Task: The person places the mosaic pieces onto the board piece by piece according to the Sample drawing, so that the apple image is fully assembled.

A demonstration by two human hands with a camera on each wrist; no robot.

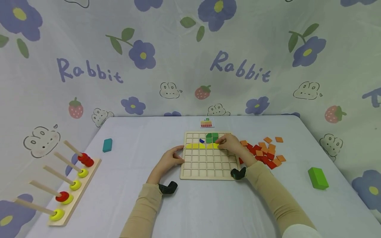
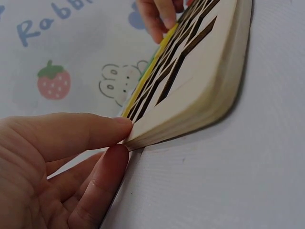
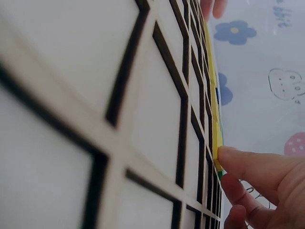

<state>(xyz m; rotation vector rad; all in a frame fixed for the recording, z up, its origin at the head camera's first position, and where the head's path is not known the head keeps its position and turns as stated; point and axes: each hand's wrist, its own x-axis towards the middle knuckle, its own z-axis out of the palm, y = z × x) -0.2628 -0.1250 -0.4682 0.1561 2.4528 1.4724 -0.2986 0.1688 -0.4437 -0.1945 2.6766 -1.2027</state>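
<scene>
A wooden grid board lies flat on the white table, with a row of yellow tiles across it. Above that row sit green tiles and a small blue piece. My right hand reaches over the board and pinches a yellow tile at the right end of the row. Along the board's left edge, my left hand rests its thumb and fingertips, set apart from each other. Its fingertips touch the rim in the left wrist view.
Red and orange tiles lie scattered right of the board. A small pattern card is behind it. At the left stand a wooden peg rack with red and yellow rings and a teal block. A green block is at the right.
</scene>
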